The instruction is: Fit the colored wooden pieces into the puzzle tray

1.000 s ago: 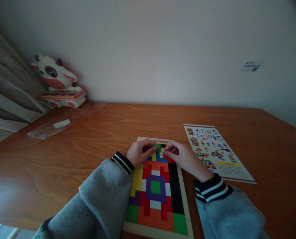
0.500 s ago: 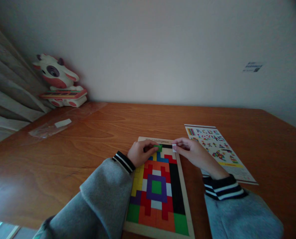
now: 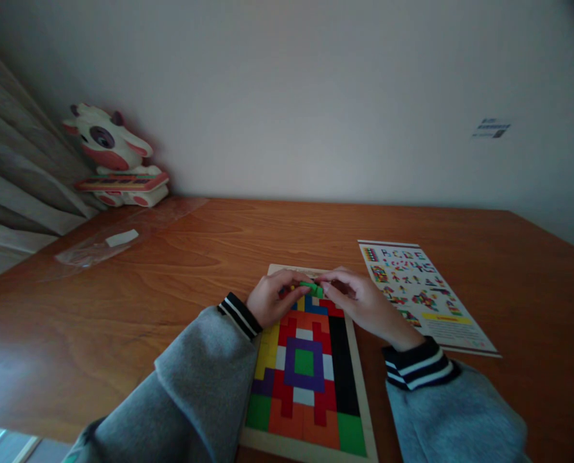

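Observation:
A wooden puzzle board [image 3: 365, 399] lies on the table in front of me, filled with coloured blocks of several shapes. Above its far end, my left hand [image 3: 274, 299] pinches a green puzzle block [image 3: 314, 289]. The fingertips of my right hand [image 3: 357, 299] close on the same block from the other side, which is tilted up off the board. My fingers hide part of the board's far rows. Purple blocks [image 3: 290, 363] frame a green square in the middle, with red and white ones around them. A black strip [image 3: 343, 366] runs down the right side.
To the right lies a printed pattern sheet [image 3: 441, 302]. A clear plastic wrapper [image 3: 91, 254] with a white label is on the left. At the back left, a cow-shaped toy keyboard [image 3: 123, 183] stands by the curtain [image 3: 17, 154], near the wall.
My right hand has moved left from the board's far right corner to the green block. The white block no longer shows in its fingers. The green block has tilted; my left hand barely moved.

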